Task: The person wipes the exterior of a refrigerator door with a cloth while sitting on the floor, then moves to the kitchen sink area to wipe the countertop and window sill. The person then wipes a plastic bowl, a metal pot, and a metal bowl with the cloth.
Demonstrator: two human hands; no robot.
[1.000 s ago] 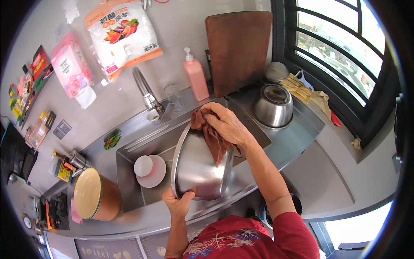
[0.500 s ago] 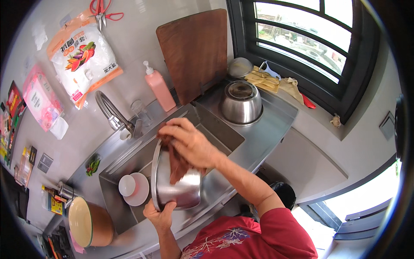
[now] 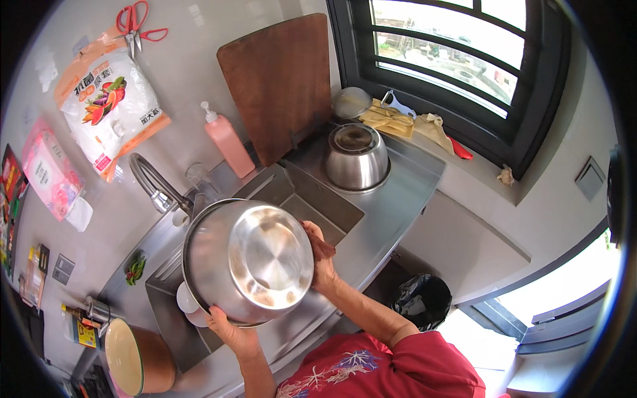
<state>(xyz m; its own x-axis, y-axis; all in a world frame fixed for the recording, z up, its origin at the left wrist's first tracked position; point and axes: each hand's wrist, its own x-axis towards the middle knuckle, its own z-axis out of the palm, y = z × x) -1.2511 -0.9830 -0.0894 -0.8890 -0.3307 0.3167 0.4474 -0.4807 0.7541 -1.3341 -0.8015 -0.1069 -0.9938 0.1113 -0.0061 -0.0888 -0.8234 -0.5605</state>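
A large stainless steel basin [image 3: 209,249] is held tilted over the sink, its round bottom turned up toward me. At its lower rim, my left hand [image 3: 232,335] grips the edge with the thumb on the outside. My right hand [image 3: 322,268] is at the basin's right side, a brown cloth [image 3: 323,249] bunched in it against the metal; part of its fingers is hidden behind the basin. Under the basin, in the sink [image 3: 161,292], a white bowl [image 3: 186,298] and a white dish [image 3: 198,319] show partly.
Another steel basin [image 3: 358,159] sits upside down on the right counter, by a wooden board [image 3: 275,86]. Along the back are a curved faucet [image 3: 142,172], a clear glass [image 3: 202,178] and a pink pump bottle [image 3: 229,144]. A brown pot [image 3: 152,358] stands at left, a lined bin [image 3: 421,302] at right.
The basin has turned from side-on to bottom-up. My right hand has moved with the cloth from the basin's upper rim down to its right side.
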